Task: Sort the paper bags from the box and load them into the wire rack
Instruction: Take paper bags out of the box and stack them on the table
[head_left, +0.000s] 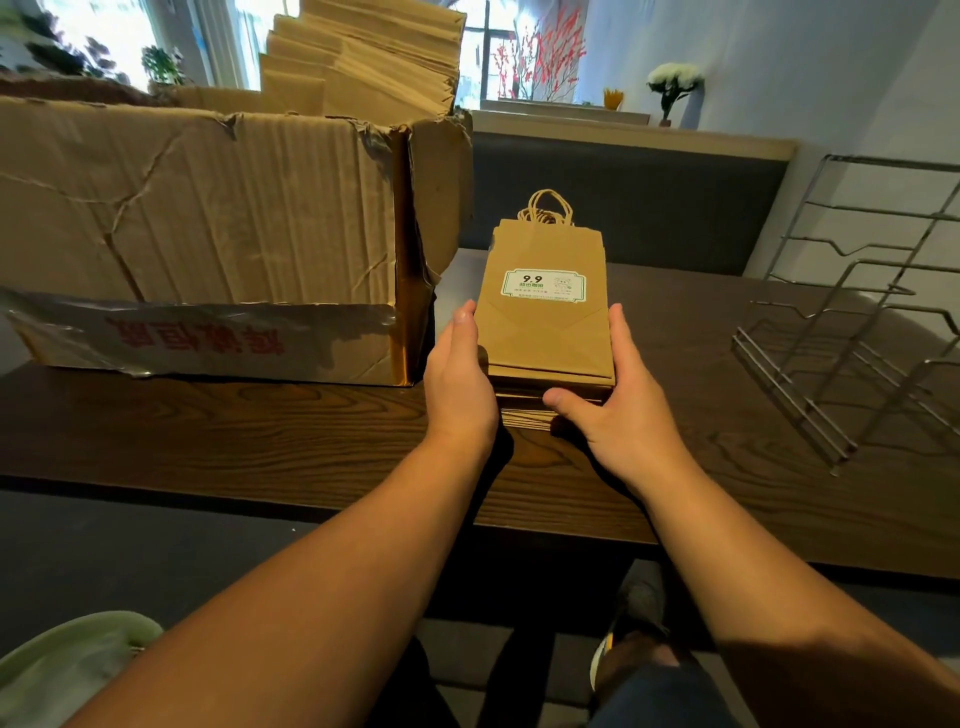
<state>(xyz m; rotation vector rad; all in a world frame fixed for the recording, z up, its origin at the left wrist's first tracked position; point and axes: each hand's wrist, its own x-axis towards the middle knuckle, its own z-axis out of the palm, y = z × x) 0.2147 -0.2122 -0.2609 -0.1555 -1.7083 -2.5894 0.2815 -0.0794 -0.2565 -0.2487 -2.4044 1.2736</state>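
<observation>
A stack of flat brown paper bags (548, 322) lies on the dark wooden table (260, 436), the top bag showing a white and green "9.9" label and twisted paper handles at its far end. My left hand (460, 374) presses flat against the stack's left side. My right hand (618, 395) holds the right side, its thumb across the near edge. A torn cardboard box (208, 244) stands to the left, with many more brown bags (363, 57) sticking up out of it. The wire rack (852, 322) lies on the table at the right.
A grey padded bench back (649, 202) runs behind the table. Beyond it a ledge holds a white flower pot (672, 91) and red branches. A pale green seat (67, 670) is at the lower left, and my shoes show under the table edge.
</observation>
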